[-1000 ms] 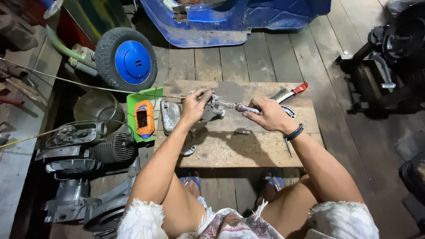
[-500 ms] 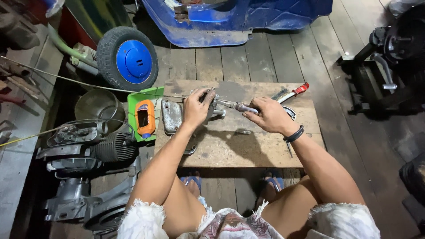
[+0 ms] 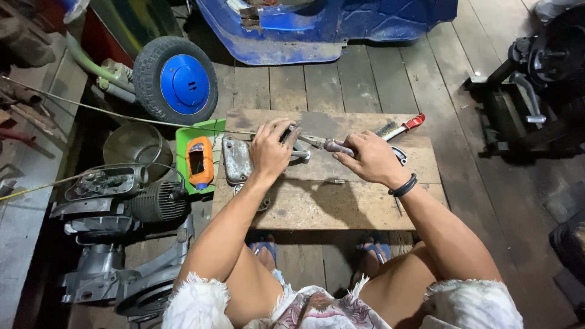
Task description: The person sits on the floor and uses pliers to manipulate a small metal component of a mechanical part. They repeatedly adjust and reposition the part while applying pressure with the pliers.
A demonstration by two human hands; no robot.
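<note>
Screwdriver (image 3: pixel 326 144) in the right hand (image 3: pixel 370 159) lies level, tip toward the left hand's (image 3: pixel 270 151) gripped metal part (image 3: pixel 294 145).

Wooden bench (image 3: pixel 341 207) with wire brush (image 3: pixel 396 128)

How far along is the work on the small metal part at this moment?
Done: a grey metal cover already lies loose on the wooden bench. In hand: the left hand clamps a small metal part against the bench while the right hand drives a screwdriver into it. Left: the part remains under the tool; the wire brush lies unused behind.
</note>
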